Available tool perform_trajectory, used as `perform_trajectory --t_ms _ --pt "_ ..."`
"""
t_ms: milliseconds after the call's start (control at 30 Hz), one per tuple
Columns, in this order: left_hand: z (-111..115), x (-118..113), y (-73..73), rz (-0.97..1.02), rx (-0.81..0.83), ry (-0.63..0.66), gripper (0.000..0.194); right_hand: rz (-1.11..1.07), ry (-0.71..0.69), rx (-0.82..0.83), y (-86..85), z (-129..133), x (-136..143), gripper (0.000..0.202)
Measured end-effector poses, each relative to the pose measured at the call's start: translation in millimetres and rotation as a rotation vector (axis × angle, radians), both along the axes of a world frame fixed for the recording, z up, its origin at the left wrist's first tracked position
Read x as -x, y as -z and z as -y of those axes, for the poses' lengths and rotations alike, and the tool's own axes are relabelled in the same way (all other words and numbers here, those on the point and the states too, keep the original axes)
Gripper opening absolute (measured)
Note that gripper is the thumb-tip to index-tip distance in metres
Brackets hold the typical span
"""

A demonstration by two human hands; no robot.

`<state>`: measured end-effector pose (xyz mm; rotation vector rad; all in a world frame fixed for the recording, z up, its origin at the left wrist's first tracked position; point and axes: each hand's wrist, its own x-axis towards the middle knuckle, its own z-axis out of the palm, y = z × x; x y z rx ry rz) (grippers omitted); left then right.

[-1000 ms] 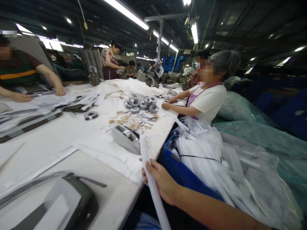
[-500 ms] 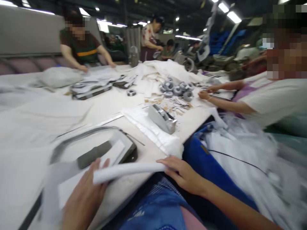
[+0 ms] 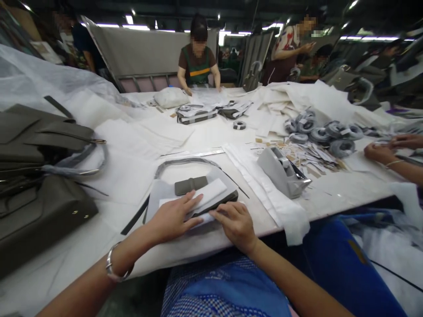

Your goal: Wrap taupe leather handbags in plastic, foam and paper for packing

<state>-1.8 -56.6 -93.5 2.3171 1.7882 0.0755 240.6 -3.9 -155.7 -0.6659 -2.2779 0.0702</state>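
A big, dim workroom has a long white worktop (image 3: 205, 138), and a person in a dark green apron (image 3: 198, 66) stands on its far side. Nearer, an olive-grey bag with a dark, smooth side (image 3: 228, 196) lies flat, right in front of the two hands. Its grey wrapped handle (image 3: 185, 162) loops out on the far side. A flat white strip (image 3: 213, 191) rests on top, next to a small olive-grey band (image 3: 191, 186).

The bag's dark side runs on a slant, from close by the left hand up and away to the right. The left hand (image 3: 173, 216) is open, palm down, with its fingers spread over the near part of the bag and the white strip. The right hand (image 3: 237, 223) is at the near edge, with its fingertips bunched by a smooth white piece of padding (image 3: 203, 219) — I cannot tell if they pinch it. Both hands are close to the bag, but the left one reaches farther over it.

To the right, a grey tape holder (image 3: 277, 172) sits beside a long, folded white sheet (image 3: 253, 185). More dark olive-grey bags (image 3: 49, 204) lie to the left — well apart from the hands.
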Motion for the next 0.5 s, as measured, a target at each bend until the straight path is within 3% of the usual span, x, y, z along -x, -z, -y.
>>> perform_trajectory --t_ms 133,233,400,500 --pt "6 -5 14.9 -0.018 -0.101 -0.007 0.081 0.002 0.085 0.037 16.3 1 16 0.037" --pt "10 -10 29.3 -0.058 -0.205 -0.022 0.08 0.034 0.048 0.079 19.8 4 10 0.039" --pt "13 -14 46.7 -0.075 -0.358 0.008 0.064 0.105 -0.17 0.036 -9.5 -4 -8 0.055" --pt "15 -14 53.5 -0.092 -0.397 0.027 0.064 0.212 -0.186 -0.027 -22.6 -21 -8 0.061"
